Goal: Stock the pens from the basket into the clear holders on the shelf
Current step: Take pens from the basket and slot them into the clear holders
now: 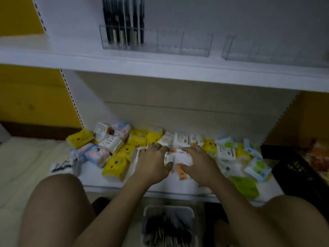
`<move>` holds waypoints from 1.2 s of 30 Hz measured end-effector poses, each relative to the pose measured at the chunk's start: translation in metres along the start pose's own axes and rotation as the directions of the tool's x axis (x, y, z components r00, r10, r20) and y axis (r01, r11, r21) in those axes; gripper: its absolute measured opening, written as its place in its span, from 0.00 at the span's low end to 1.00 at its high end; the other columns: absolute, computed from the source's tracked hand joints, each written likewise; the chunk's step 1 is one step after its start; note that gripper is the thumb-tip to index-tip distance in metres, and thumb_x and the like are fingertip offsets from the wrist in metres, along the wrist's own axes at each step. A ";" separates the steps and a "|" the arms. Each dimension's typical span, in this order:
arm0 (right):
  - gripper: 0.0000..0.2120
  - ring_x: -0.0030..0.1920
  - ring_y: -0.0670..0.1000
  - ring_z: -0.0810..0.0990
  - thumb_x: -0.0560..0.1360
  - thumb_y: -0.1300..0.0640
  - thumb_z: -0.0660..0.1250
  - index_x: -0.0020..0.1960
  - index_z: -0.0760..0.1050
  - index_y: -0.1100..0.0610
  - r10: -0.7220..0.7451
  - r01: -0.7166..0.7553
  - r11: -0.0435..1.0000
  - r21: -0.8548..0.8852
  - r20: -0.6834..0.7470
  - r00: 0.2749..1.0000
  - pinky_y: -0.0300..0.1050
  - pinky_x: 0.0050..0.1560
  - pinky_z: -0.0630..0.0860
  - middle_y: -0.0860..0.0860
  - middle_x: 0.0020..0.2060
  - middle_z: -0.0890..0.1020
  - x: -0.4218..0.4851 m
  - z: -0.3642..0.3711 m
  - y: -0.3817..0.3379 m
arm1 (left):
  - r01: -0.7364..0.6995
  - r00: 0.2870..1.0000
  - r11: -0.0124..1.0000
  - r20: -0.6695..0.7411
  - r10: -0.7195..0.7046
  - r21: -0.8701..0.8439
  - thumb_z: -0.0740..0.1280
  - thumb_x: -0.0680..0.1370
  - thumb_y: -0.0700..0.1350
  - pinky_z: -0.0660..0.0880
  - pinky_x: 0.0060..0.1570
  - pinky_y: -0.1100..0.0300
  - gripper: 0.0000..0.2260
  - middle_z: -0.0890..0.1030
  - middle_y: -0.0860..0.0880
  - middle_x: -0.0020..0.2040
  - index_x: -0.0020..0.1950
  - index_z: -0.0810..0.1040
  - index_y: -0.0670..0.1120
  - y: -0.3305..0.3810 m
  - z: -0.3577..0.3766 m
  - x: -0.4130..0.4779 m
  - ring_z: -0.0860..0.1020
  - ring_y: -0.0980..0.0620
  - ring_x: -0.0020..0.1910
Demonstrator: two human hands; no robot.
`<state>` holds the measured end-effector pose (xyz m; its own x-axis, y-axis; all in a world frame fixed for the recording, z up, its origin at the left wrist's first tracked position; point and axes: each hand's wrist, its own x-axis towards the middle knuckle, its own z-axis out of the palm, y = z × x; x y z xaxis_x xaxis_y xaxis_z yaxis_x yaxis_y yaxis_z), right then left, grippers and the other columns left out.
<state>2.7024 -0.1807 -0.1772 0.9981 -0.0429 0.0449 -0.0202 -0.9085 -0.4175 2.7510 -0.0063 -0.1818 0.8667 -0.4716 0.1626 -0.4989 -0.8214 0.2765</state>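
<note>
A pale basket (147, 211) of dark pens (169, 229) sits on the floor between my knees. On the upper shelf stands a row of clear holders (194, 44); the leftmost compartments hold upright black pens (124, 20), the others look empty. A second clear holder (236, 49) stands further right. My left hand (151, 162) and my right hand (199, 163) reach to the bottom shelf, fingers spread over small white and orange packets (178, 161). Neither hand holds a pen.
The bottom shelf (160, 186) is littered with yellow, pink, blue, green and white tissue packets (115, 165). A black crate (299, 170) stands at the right. Yellow walls flank the white shelf unit. My bare knees frame the basket.
</note>
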 end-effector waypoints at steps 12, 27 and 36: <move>0.20 0.61 0.55 0.74 0.76 0.53 0.67 0.66 0.71 0.55 0.272 -0.328 0.943 0.050 0.448 0.852 0.49 0.59 0.73 0.54 0.62 0.74 -0.030 0.137 0.082 | 0.274 0.817 0.957 0.548 -0.179 -0.094 0.65 0.75 0.55 0.71 0.63 0.48 0.25 0.73 0.45 0.67 0.71 0.68 0.51 -0.034 0.147 -0.053 0.71 0.43 0.66; 0.19 0.33 0.50 0.64 0.78 0.60 0.61 0.30 0.60 0.55 0.366 -0.382 0.909 -0.166 0.756 0.543 0.42 0.37 0.64 0.51 0.29 0.64 -0.043 0.250 0.140 | 0.528 0.500 0.847 0.830 -0.248 -0.065 0.62 0.79 0.49 0.71 0.49 0.59 0.14 0.78 0.44 0.59 0.61 0.76 0.44 -0.064 0.270 -0.093 0.76 0.44 0.55; 0.07 0.31 0.45 0.61 0.82 0.67 0.53 0.50 0.69 0.62 0.319 -0.327 0.924 -0.195 0.865 0.386 0.32 0.39 0.63 0.54 0.34 0.66 -0.056 0.280 0.146 | 0.551 0.593 0.832 0.734 -0.331 -0.069 0.63 0.78 0.44 0.69 0.38 0.61 0.08 0.76 0.46 0.42 0.46 0.79 0.42 -0.065 0.294 -0.100 0.74 0.48 0.41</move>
<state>2.6605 -0.1946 -0.4945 0.4297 0.0530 -0.9014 -0.3570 -0.9070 -0.2235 2.6980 0.0000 -0.4941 0.6816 -0.2428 -0.6903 0.0620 -0.9208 0.3852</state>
